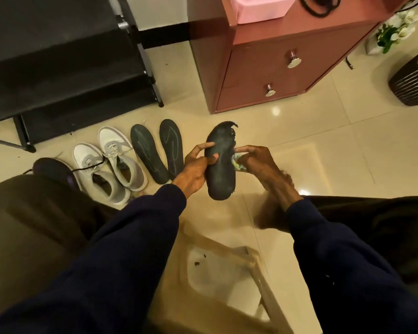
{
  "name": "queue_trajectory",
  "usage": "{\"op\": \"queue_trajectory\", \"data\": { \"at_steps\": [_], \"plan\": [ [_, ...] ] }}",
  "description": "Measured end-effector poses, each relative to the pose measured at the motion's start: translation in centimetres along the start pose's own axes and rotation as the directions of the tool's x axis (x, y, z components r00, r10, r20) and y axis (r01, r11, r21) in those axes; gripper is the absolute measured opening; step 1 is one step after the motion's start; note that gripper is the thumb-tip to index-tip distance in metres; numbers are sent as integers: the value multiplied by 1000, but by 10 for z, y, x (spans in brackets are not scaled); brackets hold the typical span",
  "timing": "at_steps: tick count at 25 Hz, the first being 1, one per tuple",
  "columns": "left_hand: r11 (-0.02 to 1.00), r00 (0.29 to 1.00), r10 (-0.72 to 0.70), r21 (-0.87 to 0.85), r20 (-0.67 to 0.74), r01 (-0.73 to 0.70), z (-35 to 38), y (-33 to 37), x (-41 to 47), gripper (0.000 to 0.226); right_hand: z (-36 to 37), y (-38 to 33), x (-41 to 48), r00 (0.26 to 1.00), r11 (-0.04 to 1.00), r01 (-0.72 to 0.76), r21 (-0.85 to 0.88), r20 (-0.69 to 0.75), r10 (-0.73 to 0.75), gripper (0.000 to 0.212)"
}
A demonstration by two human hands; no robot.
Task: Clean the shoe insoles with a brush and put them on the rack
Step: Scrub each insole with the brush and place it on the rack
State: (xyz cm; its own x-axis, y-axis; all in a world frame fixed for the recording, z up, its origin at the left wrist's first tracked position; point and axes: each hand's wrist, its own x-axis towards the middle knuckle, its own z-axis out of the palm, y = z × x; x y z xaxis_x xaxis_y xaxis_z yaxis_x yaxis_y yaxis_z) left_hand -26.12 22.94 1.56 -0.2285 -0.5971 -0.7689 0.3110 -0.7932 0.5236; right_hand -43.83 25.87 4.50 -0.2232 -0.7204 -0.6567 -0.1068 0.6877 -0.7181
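Observation:
My left hand (pixel 195 165) grips a worn black insole (pixel 221 169) by its left edge, thumb on its face, holding it up over the floor with its torn toe end pointing away. My right hand (pixel 256 162) holds a small pale brush (pixel 238 161) against the insole's right edge; most of the brush is hidden by the fingers. Two more dark insoles (pixel 148 156) (pixel 172 147) lie side by side on the tiles to the left. The black shoe rack (pixel 66 68) stands at the upper left.
A pair of white and grey sneakers (pixel 111 165) lies left of the insoles, with a dark shoe (pixel 56 169) beside my knee. A reddish drawer cabinet (pixel 263 68) stands ahead, a striped basket (pixel 412 80) at right, a wooden stool (pixel 227 273) below my arms.

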Motion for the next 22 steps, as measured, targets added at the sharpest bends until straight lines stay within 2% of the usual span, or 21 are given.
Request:
{"op": "queue_trajectory", "data": {
  "at_steps": [3,5,8,10,12,15,18,22],
  "plan": [
    [988,974,95,142,-205,-67,-16,-18,55,26,-3,29,49,949,908,-295,298,-19,314,20],
    [968,947,131,245,-292,-58,-28,-29,79,26,-3,52,72,908,894,-381,235,-84,409,23],
    [905,914,185,424,-361,-16,-47,-49,116,39,6,87,112,877,897,-436,76,-187,442,19],
    [855,909,222,518,-352,-8,-58,-62,139,48,16,105,138,873,893,-447,52,-193,448,23],
    [827,904,233,562,-357,9,-66,-70,158,49,26,117,160,877,896,-443,-27,-218,427,17],
    [803,896,238,595,-374,35,-73,-76,181,37,39,135,183,916,924,-322,-205,-315,249,12],
    [790,901,238,613,-362,37,-83,-85,200,35,47,162,209,931,862,-244,-444,-357,79,29],
    [816,896,227,577,-382,39,-89,-95,208,41,52,157,222,922,884,-262,-386,-370,112,22]
  ]
}}
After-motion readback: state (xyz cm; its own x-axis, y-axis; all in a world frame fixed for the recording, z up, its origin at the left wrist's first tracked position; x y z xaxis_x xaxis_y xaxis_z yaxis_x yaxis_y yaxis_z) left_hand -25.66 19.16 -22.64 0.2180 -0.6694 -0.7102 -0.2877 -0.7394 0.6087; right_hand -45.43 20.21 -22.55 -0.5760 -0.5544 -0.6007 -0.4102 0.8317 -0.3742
